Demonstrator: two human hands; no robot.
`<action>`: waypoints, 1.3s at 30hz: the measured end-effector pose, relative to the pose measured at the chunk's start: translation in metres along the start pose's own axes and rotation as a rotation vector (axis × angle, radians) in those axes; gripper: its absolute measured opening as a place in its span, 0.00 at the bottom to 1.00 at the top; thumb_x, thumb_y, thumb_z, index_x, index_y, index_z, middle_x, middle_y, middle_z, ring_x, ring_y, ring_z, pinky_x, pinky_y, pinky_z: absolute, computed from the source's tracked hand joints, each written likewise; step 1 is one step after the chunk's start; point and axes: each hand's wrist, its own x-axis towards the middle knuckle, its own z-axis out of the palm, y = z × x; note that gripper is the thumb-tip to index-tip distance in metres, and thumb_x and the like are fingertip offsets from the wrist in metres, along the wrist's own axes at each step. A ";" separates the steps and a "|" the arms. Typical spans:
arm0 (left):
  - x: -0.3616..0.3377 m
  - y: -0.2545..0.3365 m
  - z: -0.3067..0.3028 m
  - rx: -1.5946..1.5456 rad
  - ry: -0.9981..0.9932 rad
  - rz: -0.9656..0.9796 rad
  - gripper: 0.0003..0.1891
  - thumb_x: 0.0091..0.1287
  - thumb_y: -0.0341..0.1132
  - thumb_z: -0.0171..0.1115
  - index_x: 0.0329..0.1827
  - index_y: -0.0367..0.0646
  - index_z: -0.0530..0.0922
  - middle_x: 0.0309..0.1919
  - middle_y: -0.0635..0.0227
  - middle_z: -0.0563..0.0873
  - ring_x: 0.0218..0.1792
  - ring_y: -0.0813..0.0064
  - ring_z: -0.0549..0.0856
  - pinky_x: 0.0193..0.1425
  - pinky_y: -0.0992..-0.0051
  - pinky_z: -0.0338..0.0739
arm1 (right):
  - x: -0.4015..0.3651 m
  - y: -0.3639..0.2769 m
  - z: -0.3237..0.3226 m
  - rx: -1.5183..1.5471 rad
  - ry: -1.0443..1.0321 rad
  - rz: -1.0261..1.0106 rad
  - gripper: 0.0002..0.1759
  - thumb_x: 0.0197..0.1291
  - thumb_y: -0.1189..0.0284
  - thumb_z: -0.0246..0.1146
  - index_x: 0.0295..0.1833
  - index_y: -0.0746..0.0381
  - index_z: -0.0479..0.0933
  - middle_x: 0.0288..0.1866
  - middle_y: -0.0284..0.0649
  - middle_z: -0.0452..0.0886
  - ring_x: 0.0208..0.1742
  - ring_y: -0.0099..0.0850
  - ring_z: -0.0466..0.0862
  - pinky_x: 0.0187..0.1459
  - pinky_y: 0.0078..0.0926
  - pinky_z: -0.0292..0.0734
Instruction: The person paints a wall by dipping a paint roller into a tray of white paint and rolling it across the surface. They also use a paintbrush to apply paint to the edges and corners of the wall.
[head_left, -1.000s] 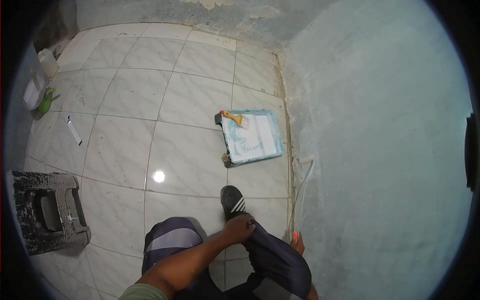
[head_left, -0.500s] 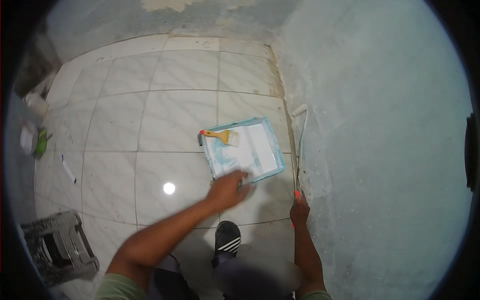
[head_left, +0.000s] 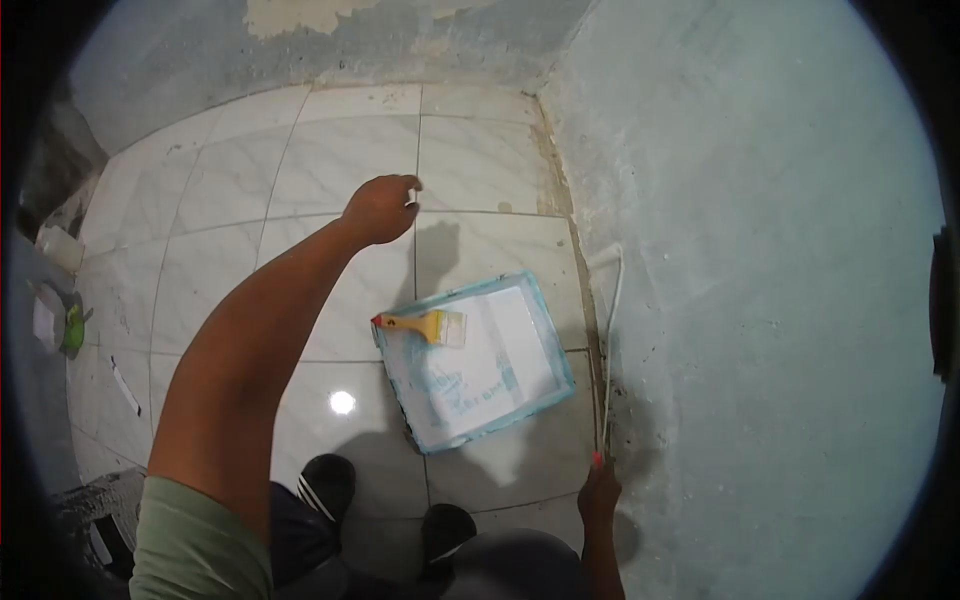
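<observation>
Roller [head_left: 611, 335] is gripped in the right hand [head_left: 600, 495], extending ahead of it beside the wall [head_left: 760, 300]. The left hand [head_left: 383, 208], loosely open, hovers beyond the tray [head_left: 549, 335], which lies between both hands.

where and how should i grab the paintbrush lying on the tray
Probably take the paintbrush by its yellow handle, from above and the left: its red-tipped end lies at the tray's left rim, while its bristles point right, inside the tray.
</observation>
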 end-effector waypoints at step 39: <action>-0.129 -0.099 0.044 0.189 -0.455 -0.152 0.19 0.67 0.34 0.64 0.60 0.40 0.79 0.51 0.54 0.87 0.53 0.55 0.87 0.60 0.60 0.80 | -0.105 -0.028 -0.004 -0.030 0.183 0.059 0.14 0.76 0.71 0.56 0.58 0.64 0.81 0.33 0.57 0.83 0.34 0.53 0.85 0.34 0.44 0.77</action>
